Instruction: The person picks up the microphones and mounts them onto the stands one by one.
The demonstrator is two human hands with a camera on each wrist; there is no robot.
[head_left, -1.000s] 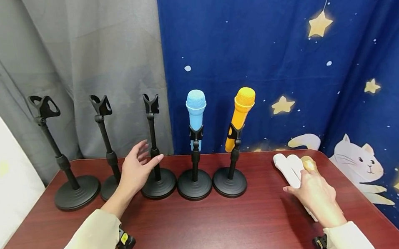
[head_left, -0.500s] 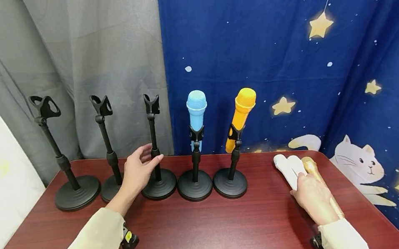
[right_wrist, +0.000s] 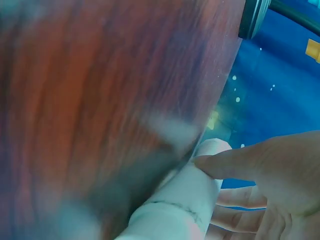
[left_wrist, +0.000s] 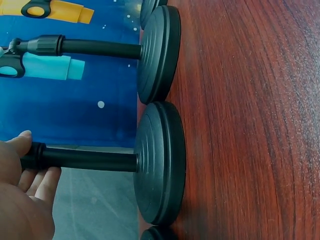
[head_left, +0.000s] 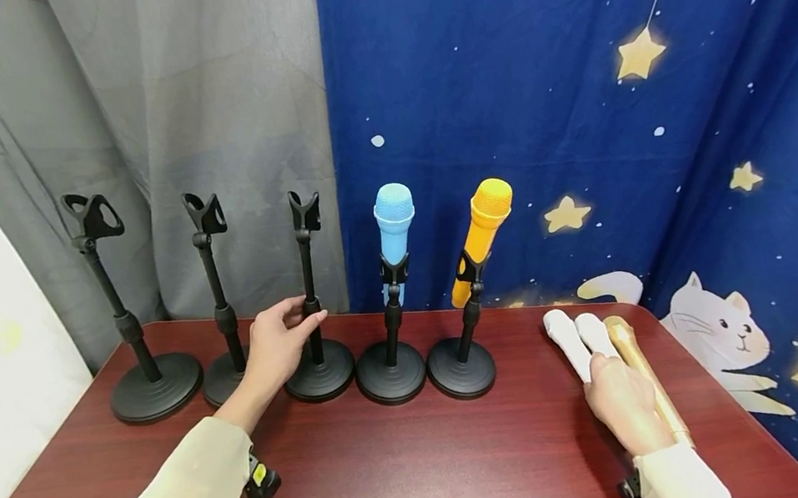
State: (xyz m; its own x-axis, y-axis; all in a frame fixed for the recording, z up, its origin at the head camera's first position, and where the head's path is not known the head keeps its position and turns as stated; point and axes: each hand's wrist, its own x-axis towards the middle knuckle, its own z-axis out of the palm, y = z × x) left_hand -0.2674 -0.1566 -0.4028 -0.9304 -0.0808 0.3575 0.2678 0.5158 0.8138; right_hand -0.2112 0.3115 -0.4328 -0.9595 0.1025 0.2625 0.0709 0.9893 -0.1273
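My left hand grips the pole of the third black microphone stand from the left, at its collar. In the left wrist view, thumb and fingers lie on either side of that collar, above the round base. At the table's right, my right hand holds a white microphone among those lying there. The right wrist view shows the thumb on the white barrel and the fingers along its other side. Another white microphone lies to its left, a gold microphone to its right.
Two more stands with bare clips, a far-left stand and its neighbour, stand on the brown table. A blue microphone and an orange microphone sit in stands right of centre. Curtains hang behind.
My left hand has closed round the stand's pole. My right hand has shifted off the gold microphone onto a white one, and the gap between the two white heads has widened.
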